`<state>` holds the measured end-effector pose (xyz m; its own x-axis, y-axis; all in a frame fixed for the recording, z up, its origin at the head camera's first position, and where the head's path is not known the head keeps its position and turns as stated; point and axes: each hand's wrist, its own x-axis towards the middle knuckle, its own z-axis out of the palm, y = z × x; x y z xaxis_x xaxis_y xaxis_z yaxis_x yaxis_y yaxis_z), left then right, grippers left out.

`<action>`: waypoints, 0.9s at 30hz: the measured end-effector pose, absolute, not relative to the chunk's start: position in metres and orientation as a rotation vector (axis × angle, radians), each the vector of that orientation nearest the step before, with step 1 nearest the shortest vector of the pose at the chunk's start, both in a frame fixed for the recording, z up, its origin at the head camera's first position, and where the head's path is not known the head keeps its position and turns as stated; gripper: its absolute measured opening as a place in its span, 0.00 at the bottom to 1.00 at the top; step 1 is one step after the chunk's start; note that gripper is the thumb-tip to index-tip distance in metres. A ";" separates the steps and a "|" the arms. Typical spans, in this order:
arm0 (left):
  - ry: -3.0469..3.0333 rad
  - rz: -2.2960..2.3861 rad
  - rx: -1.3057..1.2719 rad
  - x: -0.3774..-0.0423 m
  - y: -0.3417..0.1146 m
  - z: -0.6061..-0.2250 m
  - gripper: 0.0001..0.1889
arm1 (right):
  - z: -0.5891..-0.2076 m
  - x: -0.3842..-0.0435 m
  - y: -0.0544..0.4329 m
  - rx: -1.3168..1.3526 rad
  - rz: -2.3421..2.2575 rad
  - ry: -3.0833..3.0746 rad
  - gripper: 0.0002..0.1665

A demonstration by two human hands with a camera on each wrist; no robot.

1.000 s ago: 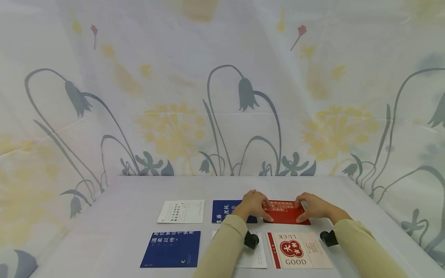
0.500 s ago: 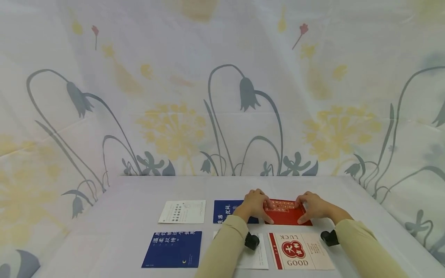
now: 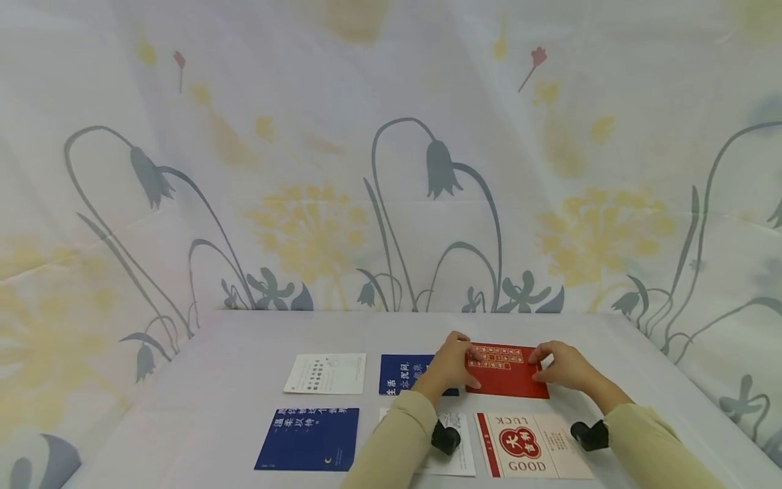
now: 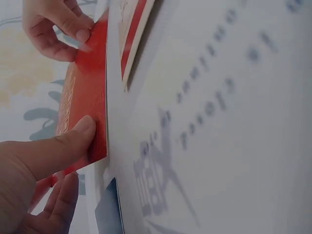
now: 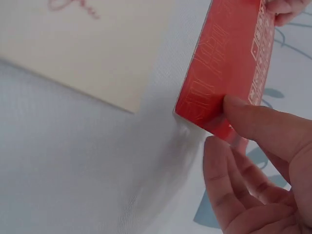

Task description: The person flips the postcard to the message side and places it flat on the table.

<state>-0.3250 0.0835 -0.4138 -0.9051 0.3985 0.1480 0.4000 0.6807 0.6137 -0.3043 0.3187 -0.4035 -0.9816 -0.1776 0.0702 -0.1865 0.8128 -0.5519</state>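
Note:
A red card [image 3: 506,380] with rows of gold-outlined characters is held by its two short ends at the back right of the table. My left hand [image 3: 449,367] pinches the left end, thumb on the printed face and fingers behind, as the left wrist view shows. At the other end my right hand [image 3: 569,370] grips the card between thumb and fingers; its thumb [image 5: 253,119] lies on the red face. A blue card [image 3: 397,372] with white characters lies just left, partly covered by my left hand.
Nearest the front lie a cream "GOOD LUCK" card [image 3: 550,448], a white card [image 3: 461,462] partly under my left forearm, and a blue moon card [image 3: 308,445]. A white card [image 3: 326,373] lies at the back left. Behind hangs a flowered cloth [image 3: 391,170].
The red card has come up slightly, its top edge now higher beside the blue card. My right fingers have shifted along its right end. The view has turned slightly left.

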 end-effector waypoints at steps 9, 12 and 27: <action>-2.628 -1.506 -0.444 -0.323 0.084 -0.411 0.23 | -0.396 -0.297 0.322 0.262 0.957 -2.808 0.13; -2.556 -1.577 -0.413 -0.319 0.084 -0.409 0.22 | -0.394 -0.294 0.322 0.218 0.976 -2.769 0.15; -2.206 -1.896 -0.262 -0.306 0.086 -0.407 0.17 | -0.432 -0.313 0.346 0.175 1.039 -2.513 0.26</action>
<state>-0.3062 0.0858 -0.4075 -0.9596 -0.0087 0.2811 0.2766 0.1515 0.9490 -0.3133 0.3461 -0.4316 -0.9067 0.0406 0.4198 -0.2677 0.7136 -0.6474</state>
